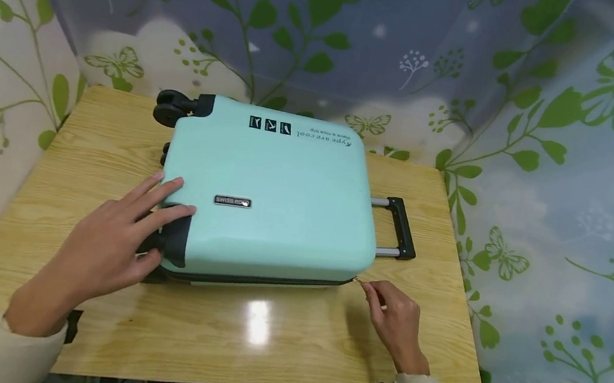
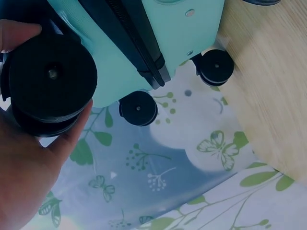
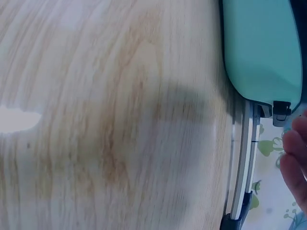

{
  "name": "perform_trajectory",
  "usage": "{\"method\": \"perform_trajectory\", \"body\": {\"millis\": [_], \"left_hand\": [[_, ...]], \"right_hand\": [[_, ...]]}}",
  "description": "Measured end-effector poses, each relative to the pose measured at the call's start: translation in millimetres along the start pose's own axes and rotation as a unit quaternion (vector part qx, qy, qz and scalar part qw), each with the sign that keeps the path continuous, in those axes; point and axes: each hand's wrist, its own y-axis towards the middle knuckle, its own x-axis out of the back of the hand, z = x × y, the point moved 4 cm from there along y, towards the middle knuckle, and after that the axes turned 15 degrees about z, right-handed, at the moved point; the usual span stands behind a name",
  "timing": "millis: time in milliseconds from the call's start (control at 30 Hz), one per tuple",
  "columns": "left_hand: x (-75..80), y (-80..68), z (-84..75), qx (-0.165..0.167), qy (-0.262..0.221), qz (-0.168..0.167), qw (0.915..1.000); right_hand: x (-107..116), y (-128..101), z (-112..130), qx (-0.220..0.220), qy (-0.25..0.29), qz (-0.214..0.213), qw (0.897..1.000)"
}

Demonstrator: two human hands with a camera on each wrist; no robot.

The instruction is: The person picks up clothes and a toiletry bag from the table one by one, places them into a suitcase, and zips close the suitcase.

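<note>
Wooden table [image 1: 277, 341], leaf-print curtains behind, a mint suitcase [image 1: 271, 200] lying flat between two hands.
Left hand [image 1: 111, 244] wraps the near corner wheel [image 2: 50, 81]; right hand [image 1: 394, 320] pinches the zipper pull [image 1: 356, 280] beside the telescopic handle [image 1: 397, 227].

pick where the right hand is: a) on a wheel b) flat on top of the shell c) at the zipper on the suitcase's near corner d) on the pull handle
c: the right hand pinches at the zipper pull on the near corner of the suitcase, apart from the pull handle; the left hand holds the wheel corner.
</note>
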Motion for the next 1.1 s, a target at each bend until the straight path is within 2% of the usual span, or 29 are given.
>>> {"method": "perform_trajectory", "body": {"millis": [100, 233, 300, 367, 433, 533, 667, 767, 800, 867, 933, 1100], "left_hand": [[1.6, -3.0, 0.7, -0.003, -0.011, 0.019, 0.9998], [4.2, -7.0, -2.2, -0.009, -0.022, 0.060, 0.9979], [5.4, -9.4, -5.1, -0.004, -0.029, 0.075, 0.9968], [5.8, -10.2, -7.7, 0.009, -0.042, 0.083, 0.9957], [6.3, -10.0, -9.8, 0.034, -0.056, 0.080, 0.9946], [6.2, -8.5, -8.1, 0.104, -0.105, 0.089, 0.9850], [6.3, -6.1, -2.2, 0.198, -0.170, 0.098, 0.9604], [5.3, -1.4, -1.2, 0.233, -0.208, 0.109, 0.9437], [4.9, 0.3, -1.7, 0.242, -0.219, 0.118, 0.9378], [4.1, 3.1, -2.3, 0.260, -0.236, 0.135, 0.9265], [4.6, 4.9, -2.7, 0.273, -0.242, 0.147, 0.9195], [9.4, 5.9, 0.3, 0.280, -0.250, 0.154, 0.9141]], "right_hand": [[-1.9, 2.0, -2.0, -0.007, 0.024, 0.016, 1.000], [-3.3, 3.4, -6.7, -0.036, 0.076, 0.039, 0.996], [-2.6, 6.9, -8.4, -0.058, 0.109, 0.047, 0.991], [-0.3, 13.5, -10.5, -0.080, 0.161, 0.048, 0.983], [2.9, 23.5, -12.3, -0.093, 0.220, 0.045, 0.970], [7.8, 42.2, -17.1, -0.105, 0.325, 0.052, 0.939], [8.5, 66.0, -21.8, -0.127, 0.434, 0.113, 0.885], [4.5, 78.8, -20.6, -0.136, 0.483, 0.177, 0.847], [3.1, 81.8, -19.5, -0.135, 0.494, 0.192, 0.837], [0.9, 86.1, -16.1, -0.127, 0.508, 0.217, 0.824], [-0.6, 88.9, -13.1, -0.120, 0.521, 0.223, 0.815], [0.3, 93.4, -6.0, -0.110, 0.539, 0.211, 0.808]]}}
